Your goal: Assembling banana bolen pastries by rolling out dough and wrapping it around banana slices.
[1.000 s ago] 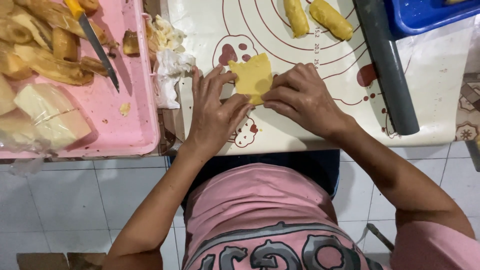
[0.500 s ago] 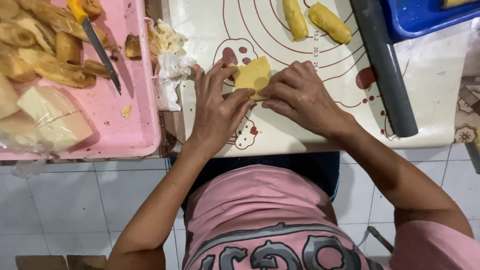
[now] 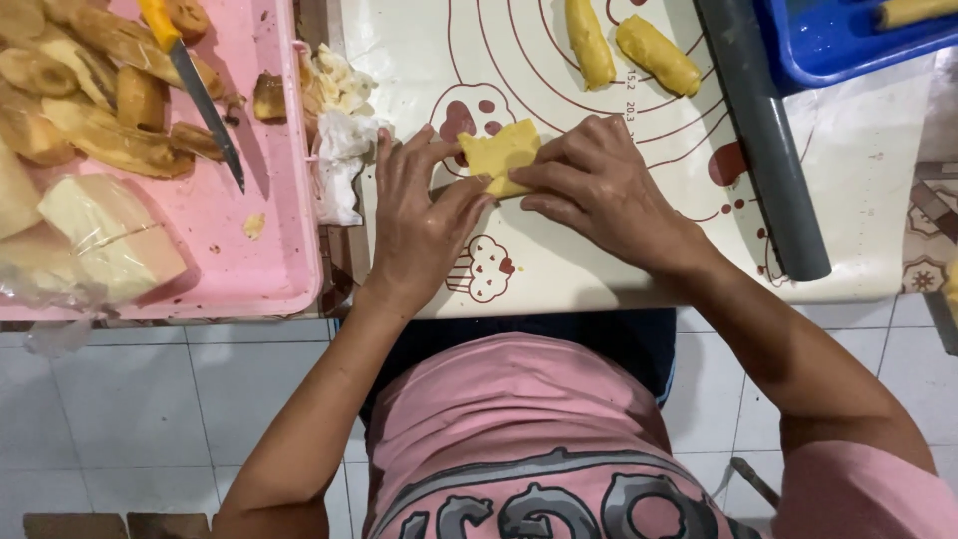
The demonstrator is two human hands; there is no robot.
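Your left hand (image 3: 419,215) and right hand (image 3: 599,190) are close together, both pinching the yellow dough piece (image 3: 499,155) on the white mat (image 3: 559,265). Two rolled dough logs (image 3: 629,45) lie at 12 o'clock from it. A knife (image 3: 200,85) rests on the pink tray (image 3: 269,250) at 9 o'clock.

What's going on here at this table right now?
A person in a pink shirt is working a small yellow dough sheet with both bare hands on a white baking mat. The left hand presses its near edge while the right hand pinches the other side. Two finished yellow rolls lie farther up the mat beside a grey rolling pin. To the left, a pink tray holds banana pieces and a knife.
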